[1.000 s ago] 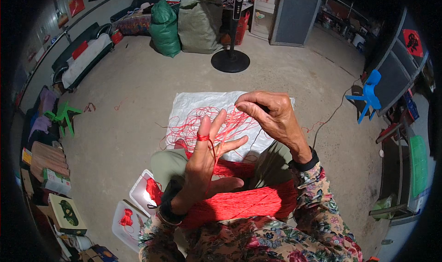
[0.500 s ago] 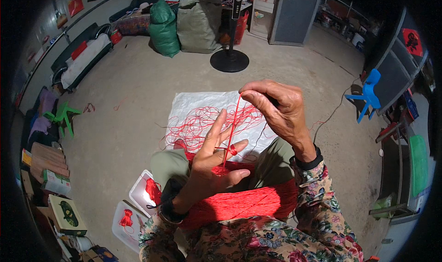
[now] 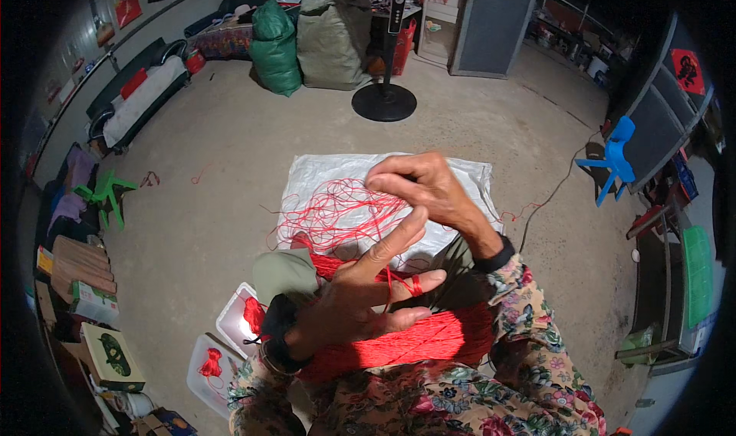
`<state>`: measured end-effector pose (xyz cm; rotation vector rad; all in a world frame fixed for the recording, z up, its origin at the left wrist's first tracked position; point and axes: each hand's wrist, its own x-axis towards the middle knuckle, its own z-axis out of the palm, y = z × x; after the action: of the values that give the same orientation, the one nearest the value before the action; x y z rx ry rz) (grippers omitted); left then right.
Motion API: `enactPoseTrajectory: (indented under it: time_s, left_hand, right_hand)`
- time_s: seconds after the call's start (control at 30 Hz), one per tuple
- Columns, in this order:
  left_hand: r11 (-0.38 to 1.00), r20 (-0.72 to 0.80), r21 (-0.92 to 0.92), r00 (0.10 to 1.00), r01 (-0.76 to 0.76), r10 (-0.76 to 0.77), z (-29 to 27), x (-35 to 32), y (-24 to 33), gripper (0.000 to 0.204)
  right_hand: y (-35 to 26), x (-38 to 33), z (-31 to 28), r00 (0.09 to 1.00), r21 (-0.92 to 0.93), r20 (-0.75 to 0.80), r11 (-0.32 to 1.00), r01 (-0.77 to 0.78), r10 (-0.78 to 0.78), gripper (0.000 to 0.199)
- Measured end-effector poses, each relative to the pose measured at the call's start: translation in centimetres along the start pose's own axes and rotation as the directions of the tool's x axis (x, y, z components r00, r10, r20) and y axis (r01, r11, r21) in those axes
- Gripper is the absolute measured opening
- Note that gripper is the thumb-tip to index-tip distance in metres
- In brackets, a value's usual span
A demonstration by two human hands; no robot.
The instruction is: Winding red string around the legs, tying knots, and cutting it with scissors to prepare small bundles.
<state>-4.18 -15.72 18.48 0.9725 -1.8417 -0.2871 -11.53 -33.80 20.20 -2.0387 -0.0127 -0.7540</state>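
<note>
My left hand [image 3: 356, 294] is held over my lap with its fingers spread. A few turns of red cord [image 3: 416, 285] are wrapped around one of its fingers. Just beyond it, my right hand [image 3: 437, 191] pinches thumb and forefinger together on the cord; the strand at the fingertips is hard to make out. Beneath the hands a thick bundle of red cord [image 3: 429, 336] lies across my lap. Loose, tangled red cord [image 3: 330, 210] spreads over a white sheet [image 3: 468, 177] on the floor ahead of my knees.
Two pale plastic containers [image 3: 201, 386] at my left hold small red hanks [image 3: 210, 364]. A black standing fan [image 3: 385, 103] is ahead, near green and beige sacks [image 3: 276, 53]. A green stool [image 3: 107, 195] stands left, a blue chair [image 3: 613, 156] right, with a cable [image 3: 548, 198] along the floor.
My right hand has come down and left, toward the left hand. The left hand has turned and dropped slightly, and the taut strand seen between the hands before is no longer plain.
</note>
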Motion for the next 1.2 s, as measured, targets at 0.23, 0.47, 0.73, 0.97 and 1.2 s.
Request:
enactPoseTrajectory:
  time_s: [0.23, 0.47, 0.73, 0.97, 1.2]
  left_hand:
    - [0.879, -0.198, -0.426, 0.926, 0.213, -0.321, -3.4, 2.8, -0.4, 0.086]
    - [0.953, -0.479, 0.070, 0.848, 0.293, -0.226, -7.7, 1.5, -5.0, 0.087]
    - [0.797, -0.437, 0.453, 0.879, 0.399, -0.192, -6.7, 1.8, -6.5, 0.081]
    - [0.844, -0.118, 0.432, 0.948, 0.317, -0.295, -4.4, -0.4, -3.0, 0.072]
    - [0.974, 0.094, 0.039, 0.970, 0.221, -0.224, -2.0, 0.4, 3.3, 0.077]
  right_hand:
    - [3.4, -3.4, 8.6, 0.992, 0.162, 0.091, 0.984, 0.072, -0.088, 0.027]
    - [-0.4, -6.3, 9.1, 0.936, -0.122, 0.345, 0.992, -0.032, 0.073, 0.014]
    - [-5.1, -5.0, 6.2, 0.807, -0.077, 0.560, 0.959, 0.274, -0.186, 0.019]
    - [-6.3, 0.9, -0.1, 0.954, -0.151, 0.182, 0.952, 0.267, -0.239, 0.013]
    - [-0.8, 2.5, -2.7, 0.992, 0.071, 0.115, 0.995, -0.069, 0.060, 0.013]
